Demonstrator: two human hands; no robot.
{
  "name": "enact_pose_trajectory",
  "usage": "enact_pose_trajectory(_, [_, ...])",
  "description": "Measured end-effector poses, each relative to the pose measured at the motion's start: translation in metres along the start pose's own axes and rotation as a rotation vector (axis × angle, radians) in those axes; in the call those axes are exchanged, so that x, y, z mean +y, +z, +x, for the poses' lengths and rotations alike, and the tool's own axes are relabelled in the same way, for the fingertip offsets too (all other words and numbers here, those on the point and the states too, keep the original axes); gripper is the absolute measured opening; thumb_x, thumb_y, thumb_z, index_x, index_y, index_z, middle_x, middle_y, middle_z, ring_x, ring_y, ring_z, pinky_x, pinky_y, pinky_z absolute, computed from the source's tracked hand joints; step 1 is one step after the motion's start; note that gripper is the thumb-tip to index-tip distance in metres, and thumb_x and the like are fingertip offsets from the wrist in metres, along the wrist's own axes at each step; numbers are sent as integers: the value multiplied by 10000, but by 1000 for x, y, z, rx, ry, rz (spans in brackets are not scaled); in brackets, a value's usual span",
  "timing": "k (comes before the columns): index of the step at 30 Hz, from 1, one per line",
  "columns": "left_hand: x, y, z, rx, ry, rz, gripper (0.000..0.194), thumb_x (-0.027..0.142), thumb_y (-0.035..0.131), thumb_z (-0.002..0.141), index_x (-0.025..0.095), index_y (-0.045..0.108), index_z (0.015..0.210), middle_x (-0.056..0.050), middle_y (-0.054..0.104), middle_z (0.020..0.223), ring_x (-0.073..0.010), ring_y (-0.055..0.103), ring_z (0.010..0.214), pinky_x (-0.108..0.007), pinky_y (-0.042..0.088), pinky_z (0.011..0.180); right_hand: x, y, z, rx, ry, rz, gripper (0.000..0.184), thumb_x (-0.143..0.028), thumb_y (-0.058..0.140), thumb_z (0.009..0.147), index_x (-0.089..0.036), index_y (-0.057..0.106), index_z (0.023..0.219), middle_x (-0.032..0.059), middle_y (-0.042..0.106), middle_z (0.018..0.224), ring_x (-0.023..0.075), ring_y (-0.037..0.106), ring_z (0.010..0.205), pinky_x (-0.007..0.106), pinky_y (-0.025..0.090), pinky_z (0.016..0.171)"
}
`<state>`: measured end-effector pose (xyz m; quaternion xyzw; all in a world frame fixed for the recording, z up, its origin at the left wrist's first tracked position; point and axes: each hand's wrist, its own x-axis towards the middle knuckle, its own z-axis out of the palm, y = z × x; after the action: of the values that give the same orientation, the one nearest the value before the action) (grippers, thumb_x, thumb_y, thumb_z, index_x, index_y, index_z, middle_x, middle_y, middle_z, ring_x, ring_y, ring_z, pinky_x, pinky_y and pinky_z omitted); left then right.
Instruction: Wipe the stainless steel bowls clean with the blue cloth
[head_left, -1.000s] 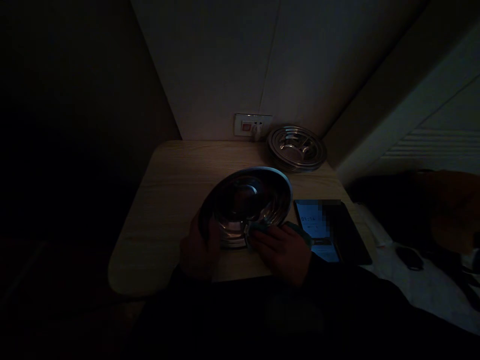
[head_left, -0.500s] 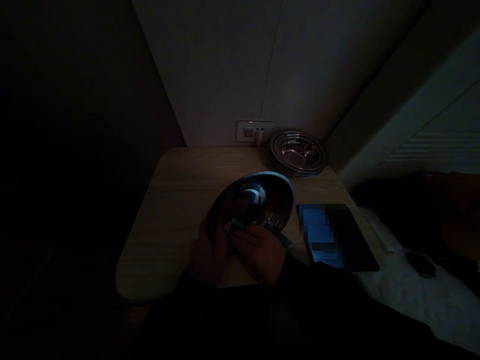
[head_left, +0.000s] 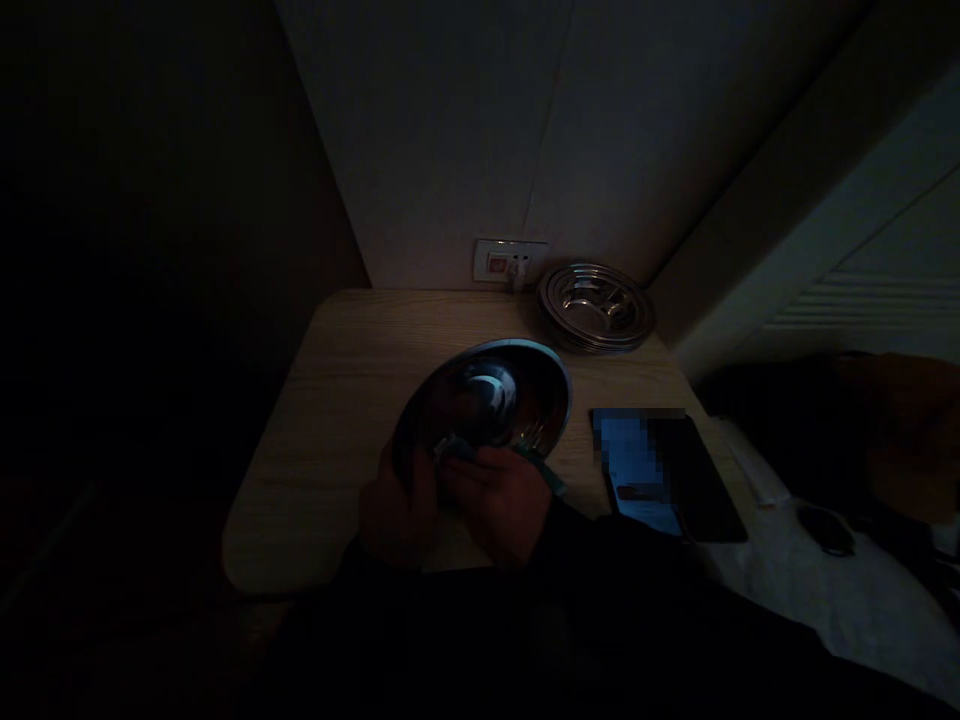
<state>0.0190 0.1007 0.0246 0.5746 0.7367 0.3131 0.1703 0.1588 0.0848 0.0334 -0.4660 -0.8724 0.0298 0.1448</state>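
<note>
Near side of the counter (head_left: 307, 430): that's where the steel bowl (head_left: 484, 395) is, tilted with its shiny inside facing the person; honestly too dark to tell if its underside touches the wood.

Left hand (head_left: 397, 515): grip is pinching the bowl's rim at the near left, thumb lying along the inside.

Right hand (head_left: 502, 500): grip has fingers pressed together over a green cloth (head_left: 546, 471), down at the bowl's near inner wall, just beside the left thumb. That thumb hides a bit of the contact.

Wiping tips: looks like a wipe-down of the inside, imo. Best to keep the left pinch firm so the bowl doesn't spin, press with flat fingers, follow the curve round, and turn the bowl rather than twist the wrist. Loose cloth tail on the right could snag, so tuck it in.

Stacked steel dishes (head_left: 596, 310): far right, nested, well apart from the hands.

Lit screen (head_left: 637, 470): right side, blurred into blocks, so no text or brand can be read.

Socket panel (head_left: 510, 261): on the far wall, reddish switch, no lettering legible.
</note>
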Motion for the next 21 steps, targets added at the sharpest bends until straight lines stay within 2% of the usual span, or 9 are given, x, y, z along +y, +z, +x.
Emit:
enact_pose_trajectory(5, [3,-2,0,-30,-30,29,358,356,441,783,137,627,998,-92,682,680,-222,639,588,-287,450,518,18,-11,-12,-113,-71,-138,220,-155,508,835,-202,595,1032,32,662,1058,200,535,873,345,385,700])
enact_pose_trajectory(11, [3,-2,0,-10,-8,0,354,359,429,789,134,633,971,-101,690,713,-220,652,627,-278,458,534,8,2,-5,-16,-54,-20,219,-194,486,854,-197,584,1050,42,654,1055,161,524,838,299,389,692])
enact_pose_trajectory(14, [2,-1,-1,12,4,16,370,369,427,785,133,630,985,-88,677,653,-221,638,579,-280,446,508,18,-8,-11,-92,-106,-110,202,-184,495,850,-217,595,1024,32,663,1030,180,519,845,324,367,691])
enact_pose_trajectory(17, [2,1,-2,15,31,12,362,362,424,787,138,630,984,-93,681,677,-218,641,594,-278,448,520,26,-18,-16,-158,-121,-170,176,-170,510,843,-214,601,987,28,673,996,188,519,843,331,354,690])
enact_pose_trajectory(21, [-1,2,-1,16,29,-2,372,358,412,801,133,621,1011,-109,690,738,-220,649,632,-285,460,544,10,-9,-5,-80,-62,-55,193,-197,502,846,-205,588,1018,35,668,1010,169,530,827,316,362,682])
